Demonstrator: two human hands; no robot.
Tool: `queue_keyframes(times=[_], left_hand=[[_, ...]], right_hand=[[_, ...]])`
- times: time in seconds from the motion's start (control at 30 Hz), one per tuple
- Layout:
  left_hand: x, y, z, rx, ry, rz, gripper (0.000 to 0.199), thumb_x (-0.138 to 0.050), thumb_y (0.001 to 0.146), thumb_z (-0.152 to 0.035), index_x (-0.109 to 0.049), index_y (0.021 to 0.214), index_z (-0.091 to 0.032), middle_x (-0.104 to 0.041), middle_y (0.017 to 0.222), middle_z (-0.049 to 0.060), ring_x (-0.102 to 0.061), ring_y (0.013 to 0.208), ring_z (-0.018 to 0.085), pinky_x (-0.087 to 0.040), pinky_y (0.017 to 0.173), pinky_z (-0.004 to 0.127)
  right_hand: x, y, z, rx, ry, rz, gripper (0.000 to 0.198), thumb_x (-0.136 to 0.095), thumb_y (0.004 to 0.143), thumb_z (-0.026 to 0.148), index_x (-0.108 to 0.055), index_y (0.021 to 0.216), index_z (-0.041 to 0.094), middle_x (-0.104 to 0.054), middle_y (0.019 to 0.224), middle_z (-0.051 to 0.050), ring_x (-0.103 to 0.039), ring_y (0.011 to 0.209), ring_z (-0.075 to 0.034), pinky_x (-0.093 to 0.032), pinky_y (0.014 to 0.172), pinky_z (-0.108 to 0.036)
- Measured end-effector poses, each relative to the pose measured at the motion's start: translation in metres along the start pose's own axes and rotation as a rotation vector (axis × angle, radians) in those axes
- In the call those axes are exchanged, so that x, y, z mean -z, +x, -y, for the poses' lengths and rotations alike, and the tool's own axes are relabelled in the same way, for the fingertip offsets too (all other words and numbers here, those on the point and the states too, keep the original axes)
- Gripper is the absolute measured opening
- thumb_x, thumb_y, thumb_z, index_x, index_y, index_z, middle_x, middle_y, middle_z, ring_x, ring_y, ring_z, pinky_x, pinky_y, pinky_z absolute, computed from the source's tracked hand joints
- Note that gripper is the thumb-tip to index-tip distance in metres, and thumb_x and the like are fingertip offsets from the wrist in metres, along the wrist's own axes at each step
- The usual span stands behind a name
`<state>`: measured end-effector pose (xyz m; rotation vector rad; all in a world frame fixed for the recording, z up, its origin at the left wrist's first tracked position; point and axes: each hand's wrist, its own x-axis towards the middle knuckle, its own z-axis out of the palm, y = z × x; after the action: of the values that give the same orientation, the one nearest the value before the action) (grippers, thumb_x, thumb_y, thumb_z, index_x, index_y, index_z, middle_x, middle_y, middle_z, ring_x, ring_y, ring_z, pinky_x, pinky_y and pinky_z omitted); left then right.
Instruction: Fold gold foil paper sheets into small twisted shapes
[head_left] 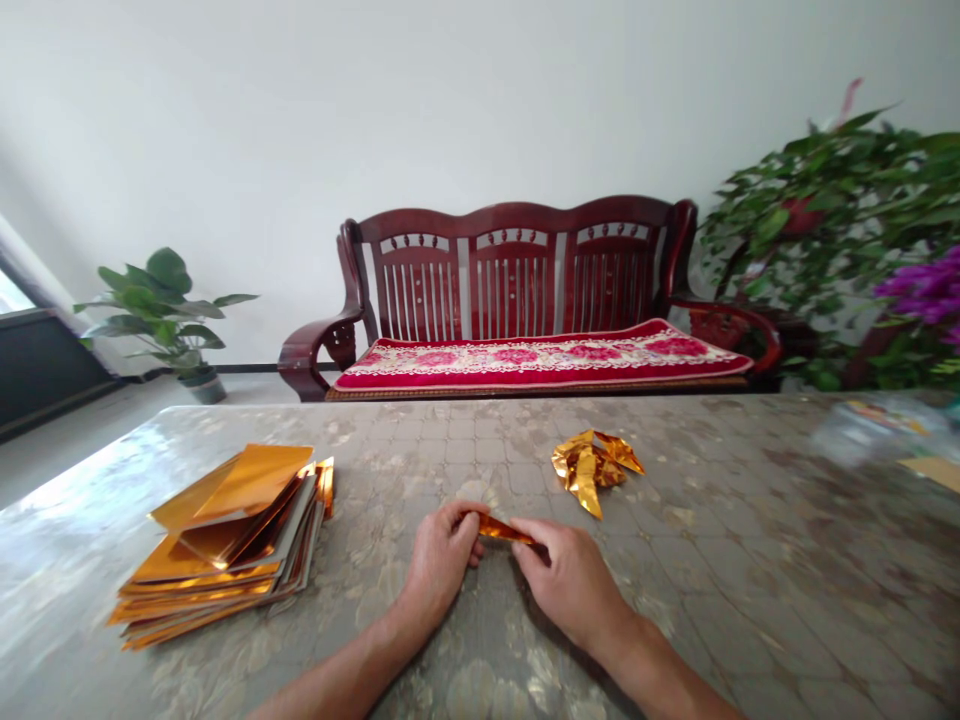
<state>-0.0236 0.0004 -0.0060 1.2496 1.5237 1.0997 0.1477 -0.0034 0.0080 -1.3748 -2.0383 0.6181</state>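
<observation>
Between my two hands stretches a narrow folded strip of gold foil paper (504, 530), held just over the table. My left hand (444, 550) pinches its left end between thumb and fingers. The right end is gripped by my right hand (571, 572) in the same way. Beyond my right hand lies a small heap of folded gold foil pieces (592, 468). To the left of my left hand, a messy stack of gold foil paper sheets (217, 560) rests on the table, with some grey undersides showing.
The table (390, 460) has a patterned, shiny cover. A clear plastic bag (885, 425) lies at its right side. Behind it stands a dark red wooden bench (517, 270) with a floral red cushion (540, 360). Potted plants (169, 310) flank the bench.
</observation>
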Motion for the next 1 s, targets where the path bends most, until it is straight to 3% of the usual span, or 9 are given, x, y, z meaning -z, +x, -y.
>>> queue_keyframes(times=[0.13,0.3,0.5,0.8,1.0], left_hand=[[-0.001,0.0,0.002,-0.028,0.066,-0.007,0.031,-0.051,0.078,-0.029,-0.073,0.093,-0.014,-0.063,0.055,-0.002,-0.06,0.049,0.015,-0.046,0.05,0.022],[-0.002,-0.003,0.001,-0.118,0.198,-0.009,0.029,-0.052,0.078,-0.026,-0.077,0.088,-0.017,-0.067,0.058,0.001,-0.06,0.053,0.015,-0.043,0.052,0.022],[-0.003,-0.006,-0.001,-0.192,0.295,0.006,0.029,-0.052,0.079,-0.025,-0.079,0.087,-0.019,-0.07,0.062,0.001,-0.06,0.055,0.016,-0.041,0.053,0.022],[-0.004,-0.005,-0.005,-0.153,0.293,0.063,0.031,-0.048,0.084,-0.029,-0.077,0.083,-0.018,-0.06,0.049,-0.003,-0.06,0.045,0.014,-0.039,0.048,0.021],[-0.005,0.0,0.002,-0.147,0.267,0.067,0.026,-0.047,0.081,-0.026,-0.067,0.066,-0.018,-0.056,0.047,-0.004,-0.061,0.044,0.013,-0.038,0.045,0.02]], right_hand=[[0.002,0.003,0.002,-0.046,0.056,0.023,0.03,-0.051,0.088,0.029,-0.076,0.102,0.023,-0.078,0.094,-0.005,-0.071,0.084,-0.021,-0.049,0.074,-0.027],[-0.003,0.008,-0.003,-0.142,0.044,-0.037,0.029,-0.048,0.088,0.029,-0.076,0.087,0.023,-0.077,0.083,-0.004,-0.07,0.079,-0.021,-0.046,0.068,-0.027],[-0.005,0.01,-0.002,-0.156,-0.006,-0.062,0.025,-0.052,0.085,0.028,-0.076,0.082,0.023,-0.075,0.074,-0.003,-0.068,0.069,-0.019,-0.041,0.061,-0.025],[-0.007,0.012,-0.003,-0.118,-0.144,-0.056,0.028,-0.051,0.088,0.025,-0.077,0.079,0.025,-0.075,0.071,-0.003,-0.068,0.065,-0.017,-0.035,0.056,-0.025],[-0.011,0.014,-0.001,-0.103,-0.177,-0.073,0.027,-0.051,0.087,0.022,-0.077,0.08,0.026,-0.076,0.072,-0.003,-0.068,0.065,-0.017,-0.035,0.057,-0.025]])
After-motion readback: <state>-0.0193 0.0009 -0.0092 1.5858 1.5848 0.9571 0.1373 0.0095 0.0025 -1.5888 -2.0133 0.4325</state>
